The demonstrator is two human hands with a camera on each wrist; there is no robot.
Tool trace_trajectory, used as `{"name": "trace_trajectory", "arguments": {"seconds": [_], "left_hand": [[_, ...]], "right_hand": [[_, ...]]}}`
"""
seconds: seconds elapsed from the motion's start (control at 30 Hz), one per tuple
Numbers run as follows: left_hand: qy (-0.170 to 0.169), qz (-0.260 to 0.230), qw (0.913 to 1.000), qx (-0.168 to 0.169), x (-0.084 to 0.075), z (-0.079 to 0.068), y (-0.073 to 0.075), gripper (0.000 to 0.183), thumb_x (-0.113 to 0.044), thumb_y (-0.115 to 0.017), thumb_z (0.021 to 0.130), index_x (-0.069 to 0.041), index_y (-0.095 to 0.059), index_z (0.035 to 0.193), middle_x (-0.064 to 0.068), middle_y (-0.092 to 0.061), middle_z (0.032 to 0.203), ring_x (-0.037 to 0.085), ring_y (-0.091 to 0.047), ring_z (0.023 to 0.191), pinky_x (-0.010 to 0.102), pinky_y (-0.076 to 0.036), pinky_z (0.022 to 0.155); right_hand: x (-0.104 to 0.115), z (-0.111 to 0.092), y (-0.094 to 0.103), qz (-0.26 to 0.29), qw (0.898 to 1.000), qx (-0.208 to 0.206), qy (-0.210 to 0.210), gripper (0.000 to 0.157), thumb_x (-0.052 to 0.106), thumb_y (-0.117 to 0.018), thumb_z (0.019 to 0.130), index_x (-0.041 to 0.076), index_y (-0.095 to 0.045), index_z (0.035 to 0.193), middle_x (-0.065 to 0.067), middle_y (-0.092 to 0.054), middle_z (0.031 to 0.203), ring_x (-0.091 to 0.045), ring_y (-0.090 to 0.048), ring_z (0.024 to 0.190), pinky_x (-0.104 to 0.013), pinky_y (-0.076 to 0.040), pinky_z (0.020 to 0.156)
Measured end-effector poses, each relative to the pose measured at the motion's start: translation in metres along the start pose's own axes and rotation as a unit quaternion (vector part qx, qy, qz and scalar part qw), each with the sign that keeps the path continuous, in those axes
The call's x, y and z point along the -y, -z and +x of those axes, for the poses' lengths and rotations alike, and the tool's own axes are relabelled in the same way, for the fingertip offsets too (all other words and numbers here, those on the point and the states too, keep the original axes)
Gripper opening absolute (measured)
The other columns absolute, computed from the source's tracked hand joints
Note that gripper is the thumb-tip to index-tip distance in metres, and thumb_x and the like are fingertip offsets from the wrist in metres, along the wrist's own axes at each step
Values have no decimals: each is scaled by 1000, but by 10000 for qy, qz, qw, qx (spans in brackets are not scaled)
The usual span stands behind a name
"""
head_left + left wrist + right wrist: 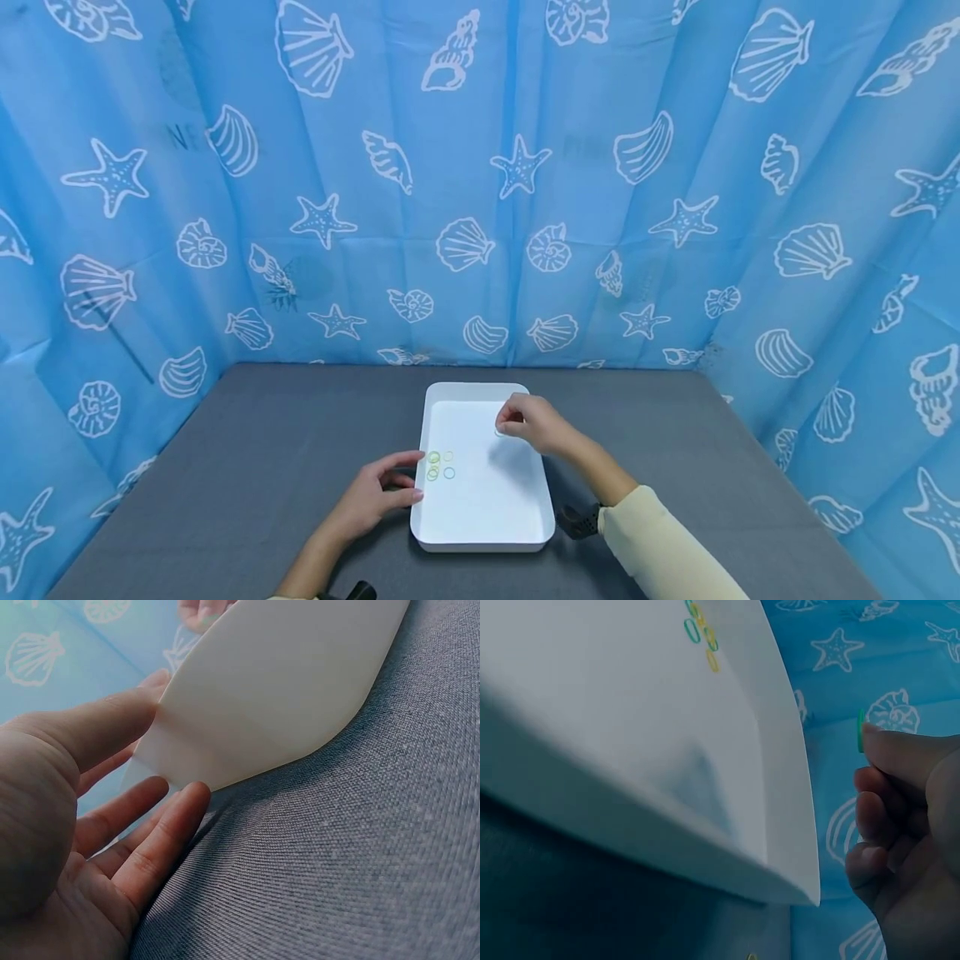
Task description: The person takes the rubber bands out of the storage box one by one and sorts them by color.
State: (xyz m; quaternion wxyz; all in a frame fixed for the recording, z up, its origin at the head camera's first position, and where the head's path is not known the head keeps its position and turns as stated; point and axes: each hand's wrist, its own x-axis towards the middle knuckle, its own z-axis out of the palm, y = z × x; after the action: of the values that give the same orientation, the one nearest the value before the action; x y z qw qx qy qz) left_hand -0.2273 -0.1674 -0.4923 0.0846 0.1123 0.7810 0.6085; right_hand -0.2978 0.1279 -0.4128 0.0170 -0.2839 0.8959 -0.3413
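A white rectangular tray (487, 521) lies on the grey cloth. My left hand (372, 492) is at its left side, fingers spread and touching the outer wall and rim; the left wrist view shows the thumb at the rim. Over the tray's far right part, my right hand (531, 421) pinches a small green ring (861, 733) between thumb and index finger, its other fingers curled in. Inside the tray by the left wall lies a group of thin green and yellow rings (432, 472), some overlapping. Beside them lie a yellow ring (447, 452) and a green ring (445, 473).
Grey cloth (300, 442) covers the table around the tray. A blue curtain (480, 292) with white shell and starfish prints hangs behind and at both sides. A black band (577, 522) is on the right wrist. The tray's walls are low.
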Motion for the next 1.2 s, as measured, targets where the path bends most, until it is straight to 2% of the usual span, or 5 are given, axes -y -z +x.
{"name": "trace_trajectory", "arguments": {"seconds": [0.4,0.63,0.83,1.2], "left_hand": [[-3,57,10000,-36,-4,-2,0,57,-18,-76,85,-8,-55,137,16,-54,132,22,-59,96,32,-49,74],[-82,37,10000,4,-3,-3,0,57,-15,-75,86,-5,-53,138,18,-53,133,22,-59,96,32,-49,74],[-34,79,10000,20,-2,-1,0,56,-11,-74,86,-1,-52,137,21,-53,131,25,-59,95,32,-49,74],[-92,36,10000,0,-3,-3,1,57,-18,-77,85,-7,-55,136,16,-54,133,23,-59,96,32,-49,75]], "right_hand": [[-29,-32,8,389,9966,-712,-162,7,2,-65,91,6,-65,85,0,-54,82,-16,-51,73,-28,-46,65],[-47,-45,8,347,9915,-1174,-448,6,7,-66,92,5,-66,87,1,-56,84,-14,-51,73,-29,-46,65],[-59,-50,7,258,9860,-1522,-638,5,6,-69,90,5,-67,86,1,-57,84,-14,-51,74,-28,-45,66],[-69,-49,3,-238,9751,-1925,-1079,5,1,-71,86,4,-68,82,0,-56,79,-15,-51,72,-33,-44,67]]}}
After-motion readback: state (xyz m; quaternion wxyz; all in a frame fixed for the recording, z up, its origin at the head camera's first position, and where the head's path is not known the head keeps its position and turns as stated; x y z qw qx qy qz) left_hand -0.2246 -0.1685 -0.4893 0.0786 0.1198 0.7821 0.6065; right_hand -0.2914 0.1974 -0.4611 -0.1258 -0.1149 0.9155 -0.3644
